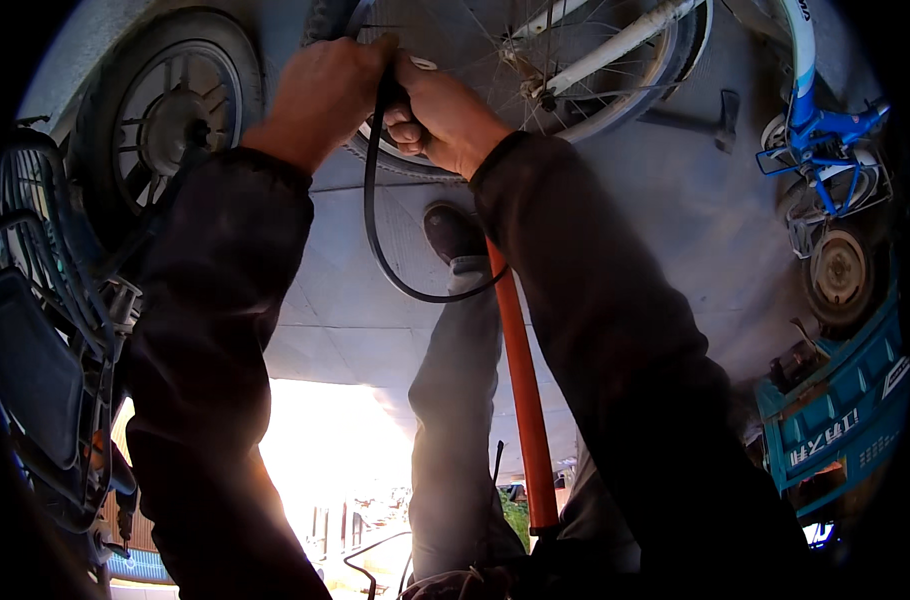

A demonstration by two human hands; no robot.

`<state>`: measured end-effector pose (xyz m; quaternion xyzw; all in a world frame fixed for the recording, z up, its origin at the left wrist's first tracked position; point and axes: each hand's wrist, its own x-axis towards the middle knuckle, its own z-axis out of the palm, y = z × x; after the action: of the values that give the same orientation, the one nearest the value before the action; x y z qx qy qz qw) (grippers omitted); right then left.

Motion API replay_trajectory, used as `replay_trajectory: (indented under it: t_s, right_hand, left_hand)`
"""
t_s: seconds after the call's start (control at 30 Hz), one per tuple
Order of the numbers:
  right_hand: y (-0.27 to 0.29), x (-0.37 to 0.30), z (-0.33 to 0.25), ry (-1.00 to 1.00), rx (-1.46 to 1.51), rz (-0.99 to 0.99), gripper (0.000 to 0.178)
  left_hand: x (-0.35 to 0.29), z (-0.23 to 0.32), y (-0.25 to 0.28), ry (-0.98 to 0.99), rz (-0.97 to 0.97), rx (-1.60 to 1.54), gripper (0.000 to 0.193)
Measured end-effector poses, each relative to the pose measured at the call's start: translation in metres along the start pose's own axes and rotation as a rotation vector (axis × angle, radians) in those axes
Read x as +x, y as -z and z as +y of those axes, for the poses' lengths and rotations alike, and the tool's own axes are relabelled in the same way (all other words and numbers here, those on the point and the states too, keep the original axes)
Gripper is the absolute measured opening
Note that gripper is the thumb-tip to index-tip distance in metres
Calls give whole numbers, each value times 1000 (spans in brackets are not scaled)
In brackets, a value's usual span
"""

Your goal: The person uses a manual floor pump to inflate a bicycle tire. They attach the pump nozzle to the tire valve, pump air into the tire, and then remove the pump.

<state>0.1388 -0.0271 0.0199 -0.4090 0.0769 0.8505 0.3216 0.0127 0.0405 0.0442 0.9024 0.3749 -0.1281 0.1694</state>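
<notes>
Hidden hose end is the weak spot

Through the head view, I see the right hand (440,115) curled tight on the far end of the black hose (372,200), at the left side of the bicycle wheel (530,85). The left hand (325,95) meets it there, but its fingertips are hidden; I can't tell what they are clamped on.

My main worry is alignment: if the hose end sits crooked, I'd expect it to slip or strain whatever it bears on, and the hands block my check. The hose hangs in a wide loop before the left shin (455,380), toward the red tube (523,400), probably a pump barrel. A shifting leg could snag that loop and jerk the end sideways. Should the tube tip, it might drag the hose too. Fingers slipping forward could hit the spokes.
</notes>
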Motion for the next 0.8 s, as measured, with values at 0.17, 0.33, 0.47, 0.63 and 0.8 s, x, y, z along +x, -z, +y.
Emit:
replay_trajectory:
  t_s: [0.17, 0.33, 0.47, 0.63, 0.8]
  right_hand:
    - [5, 2, -3, 28, -134, 69, 42]
    - [40, 3, 2, 461, -901, 522, 44]
    - [31, -9, -14, 561, -1119, 504, 45]
    - [26, -9, -17, 450, -1006, 355, 49]
    - [17, -10, -26, 291, -533, 152, 46]
  left_hand:
    - [6, 1, -6, -21, -21, 88, 17]
    - [3, 0, -9, 0, 54, 39, 20]
    - [2, 4, -8, 54, 7, 28, 23]
    - [2, 3, -11, 84, 51, -8, 22]
    - [3, 6, -10, 128, 8, -29, 21]
